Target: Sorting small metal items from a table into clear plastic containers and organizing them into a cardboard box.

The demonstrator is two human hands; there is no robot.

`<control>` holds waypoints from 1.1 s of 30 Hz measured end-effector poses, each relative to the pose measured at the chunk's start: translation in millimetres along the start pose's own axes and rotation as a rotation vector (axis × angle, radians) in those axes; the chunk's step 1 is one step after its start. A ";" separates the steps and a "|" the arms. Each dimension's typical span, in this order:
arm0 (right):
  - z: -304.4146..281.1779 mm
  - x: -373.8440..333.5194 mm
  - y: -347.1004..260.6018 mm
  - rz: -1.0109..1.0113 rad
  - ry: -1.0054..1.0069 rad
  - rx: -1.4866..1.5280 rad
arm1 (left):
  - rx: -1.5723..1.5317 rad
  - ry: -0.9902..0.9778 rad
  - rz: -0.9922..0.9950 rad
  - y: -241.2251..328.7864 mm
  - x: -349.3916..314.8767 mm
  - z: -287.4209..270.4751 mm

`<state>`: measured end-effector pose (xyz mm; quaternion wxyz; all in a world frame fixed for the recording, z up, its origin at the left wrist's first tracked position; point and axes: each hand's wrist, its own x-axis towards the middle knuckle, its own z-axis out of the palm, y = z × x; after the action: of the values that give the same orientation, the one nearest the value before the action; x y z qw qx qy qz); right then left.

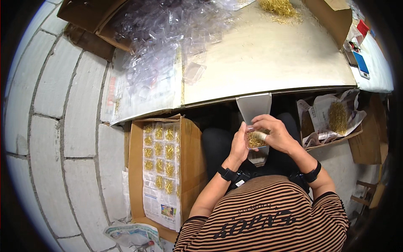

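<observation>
Over my lap, my left hand (239,142) is closed round the left side of a small clear plastic box (252,147). Thin gold-coloured pieces (257,140) fill the box; they are too small to name. My right hand (274,133) curls over the box from the right, its fingers bent across the far rim. Its thumb, wrapped in something white, presses at the gold pieces. The right fingertips are partly hidden. Just beyond my hands, a white panel (255,105) slopes down from the table edge.
A table (268,63) holds a heap of clear plastic boxes (168,33) and a gold pile (278,7). At left, a carton (191,164) contains rows of filled boxes (158,147). At right, a paper-lined carton (321,115) holds more gold pieces (338,117). A blue-topped device (360,63) lies far right.
</observation>
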<state>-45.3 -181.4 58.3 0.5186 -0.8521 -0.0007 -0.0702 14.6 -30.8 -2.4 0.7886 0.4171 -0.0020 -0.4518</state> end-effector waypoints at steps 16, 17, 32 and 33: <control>8.6 -28.4 9.2 -0.355 -0.090 -0.687 | -0.027 0.085 0.171 1.8 1.0 0.1; 11.1 -28.9 8.4 -0.360 -0.091 -0.685 | -0.017 0.069 0.158 4.0 -1.1 -6.9; 16.1 -27.5 1.6 -0.299 -0.070 -0.589 | 0.053 0.124 0.198 4.5 -4.1 3.2; 17.1 -26.7 0.7 -0.291 -0.089 -0.631 | 0.031 0.138 0.203 2.7 -3.1 3.4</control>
<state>-69.7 -164.7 46.7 0.2138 -0.9637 -0.1229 -0.1027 13.4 -30.2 2.8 0.8220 0.4570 0.0030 -0.3399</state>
